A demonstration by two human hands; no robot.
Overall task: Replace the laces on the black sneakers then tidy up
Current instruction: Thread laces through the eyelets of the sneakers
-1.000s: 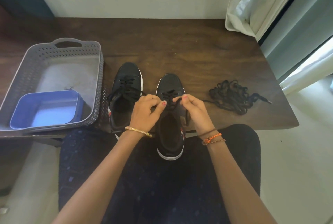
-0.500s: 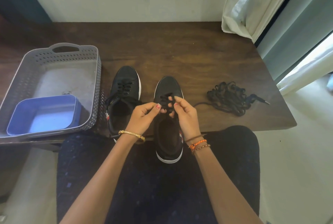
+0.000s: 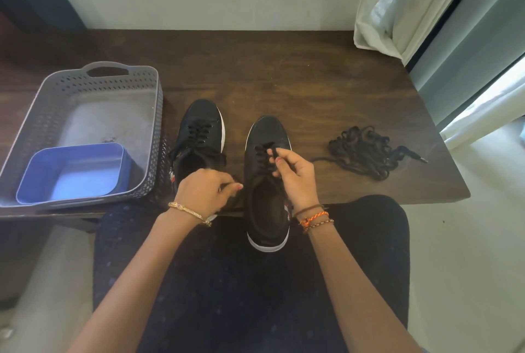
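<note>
Two black sneakers with white soles stand side by side on the dark wooden table [image 3: 298, 74], toes pointing away from me. The left sneaker [image 3: 203, 128] is laced up its front. The right sneaker [image 3: 267, 182] hangs partly over the table's near edge above my lap. My right hand [image 3: 295, 176] pinches a black lace [image 3: 270, 154] over that shoe's eyelets. My left hand [image 3: 206, 192] has its fingers curled at the shoe's left side; what they hold is hidden. A loose bundle of black laces [image 3: 366, 154] lies to the right.
A grey perforated basket [image 3: 154, 114] sits at the left of the table with a blue plastic tub [image 3: 71, 172] inside it. A white curtain [image 3: 397, 3] hangs at the back right. The table's right edge drops to a pale floor.
My hands were together over the right sneaker's laces. The left hand has since dropped back to the shoe's left side, while the right hand stays forward with the lace.
</note>
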